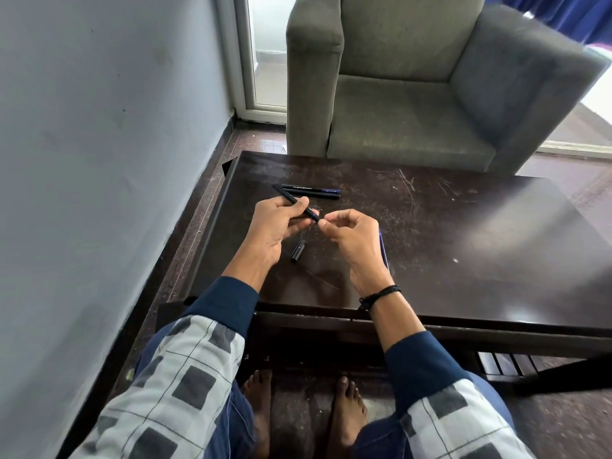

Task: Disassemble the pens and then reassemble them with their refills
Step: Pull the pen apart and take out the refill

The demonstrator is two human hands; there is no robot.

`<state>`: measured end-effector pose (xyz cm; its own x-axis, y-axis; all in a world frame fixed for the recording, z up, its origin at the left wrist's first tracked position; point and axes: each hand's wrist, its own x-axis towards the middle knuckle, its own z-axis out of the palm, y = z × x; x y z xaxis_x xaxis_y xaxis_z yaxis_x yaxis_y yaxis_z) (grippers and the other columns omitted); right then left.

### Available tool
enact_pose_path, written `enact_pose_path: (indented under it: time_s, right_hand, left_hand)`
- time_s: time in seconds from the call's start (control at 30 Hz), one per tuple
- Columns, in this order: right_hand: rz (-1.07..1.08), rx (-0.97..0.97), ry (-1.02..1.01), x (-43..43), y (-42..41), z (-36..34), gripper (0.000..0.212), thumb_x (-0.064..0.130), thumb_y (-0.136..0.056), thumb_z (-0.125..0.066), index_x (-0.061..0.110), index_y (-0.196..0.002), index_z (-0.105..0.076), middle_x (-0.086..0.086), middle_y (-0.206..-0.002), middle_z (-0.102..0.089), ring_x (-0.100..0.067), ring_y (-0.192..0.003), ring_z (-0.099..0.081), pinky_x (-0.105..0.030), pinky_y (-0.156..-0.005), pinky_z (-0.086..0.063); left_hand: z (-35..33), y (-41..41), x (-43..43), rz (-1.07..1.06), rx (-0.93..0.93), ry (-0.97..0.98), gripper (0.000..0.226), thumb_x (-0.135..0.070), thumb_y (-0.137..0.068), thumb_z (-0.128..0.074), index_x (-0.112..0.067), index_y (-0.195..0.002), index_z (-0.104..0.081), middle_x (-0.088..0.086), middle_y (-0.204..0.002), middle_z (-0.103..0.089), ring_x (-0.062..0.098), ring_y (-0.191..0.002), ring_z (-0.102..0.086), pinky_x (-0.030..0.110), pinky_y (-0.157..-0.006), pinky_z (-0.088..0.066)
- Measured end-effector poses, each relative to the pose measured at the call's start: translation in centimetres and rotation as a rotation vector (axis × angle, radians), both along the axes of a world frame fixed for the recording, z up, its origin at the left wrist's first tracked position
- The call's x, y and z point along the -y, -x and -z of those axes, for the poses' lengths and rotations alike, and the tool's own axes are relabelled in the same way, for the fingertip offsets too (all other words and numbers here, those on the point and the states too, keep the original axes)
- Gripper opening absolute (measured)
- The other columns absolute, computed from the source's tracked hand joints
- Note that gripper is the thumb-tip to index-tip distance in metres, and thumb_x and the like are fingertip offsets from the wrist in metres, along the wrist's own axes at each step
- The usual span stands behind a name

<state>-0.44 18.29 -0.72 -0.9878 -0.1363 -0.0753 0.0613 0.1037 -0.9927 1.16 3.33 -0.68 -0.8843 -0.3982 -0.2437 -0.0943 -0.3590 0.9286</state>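
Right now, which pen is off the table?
The black pen gripped in the left hand; the other pens lie on the table beyond.

We can make out one piece of lettering: a light print along the barrel of the far pen lying on the tabletop, which seems to read "OCTANE", though it is small and we cannot be sure. A smaller mark sits on the blue end of that group, too tiny to read.
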Motion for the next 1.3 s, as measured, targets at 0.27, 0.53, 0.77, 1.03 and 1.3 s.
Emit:
enact_pose_path:
  time_s: [0.27,0.53,0.77,1.03,1.3]
  right_hand:
    - [0.001,0.087,0.016,0.28,-0.03,0.08,0.017,0.021,-0.098,-0.069,0.009,-0.086,-0.075,0.000,-0.067,-0.072,-0.004,-0.059,-0.063,-0.014,-0.057,-0.051]
    - [0.001,0.047,0.023,0.12,0.06,0.14,0.015,0.021,-0.090,-0.079,0.008,-0.095,-0.074,-0.001,-0.078,-0.073,-0.005,-0.066,-0.064,-0.018,-0.063,-0.053]
    - [0.004,0.016,0.003,0.17,0.09,0.32,0.003,0.010,-0.091,-0.075,0.008,-0.089,-0.075,0.000,-0.076,-0.073,-0.003,-0.067,-0.064,-0.016,-0.065,-0.052]
    - [0.008,0.080,0.033,0.26,0.19,0.44,0.015,0.029,-0.093,-0.075,0.015,-0.089,-0.074,0.003,-0.071,-0.073,-0.004,-0.062,-0.063,-0.017,-0.059,-0.051]
    - [0.006,-0.004,0.021,0.23,0.03,0.17,0.007,0.008,-0.088,-0.078,0.013,-0.090,-0.074,0.004,-0.076,-0.071,0.001,-0.064,-0.062,-0.014,-0.059,-0.050]
  left_hand:
    - [-0.09,-0.09,0.06,-0.007,-0.002,0.003,0.007,-0.010,-0.090,-0.074,-0.003,-0.088,-0.073,0.019,-0.095,-0.076,0.024,-0.084,-0.076,0.022,-0.065,-0.059]
    - [-0.28,-0.11,-0.02,-0.013,-0.003,-0.010,0.006,-0.008,-0.091,-0.073,-0.003,-0.087,-0.073,0.016,-0.089,-0.077,0.022,-0.081,-0.077,0.022,-0.066,-0.060]
    - [-0.31,-0.13,-0.04,-0.012,0.001,-0.002,0.007,-0.009,-0.092,-0.072,-0.003,-0.088,-0.073,0.014,-0.088,-0.077,0.021,-0.081,-0.077,0.023,-0.066,-0.060]
    - [-0.24,-0.03,0.04,-0.019,-0.006,-0.006,0.007,-0.009,-0.091,-0.073,-0.003,-0.087,-0.073,0.015,-0.090,-0.077,0.022,-0.083,-0.077,0.022,-0.066,-0.060]
    - [-0.12,0.00,0.05,-0.009,-0.005,-0.005,0.007,-0.009,-0.092,-0.072,-0.005,-0.086,-0.074,0.010,-0.084,-0.079,0.023,-0.084,-0.077,0.024,-0.066,-0.060]
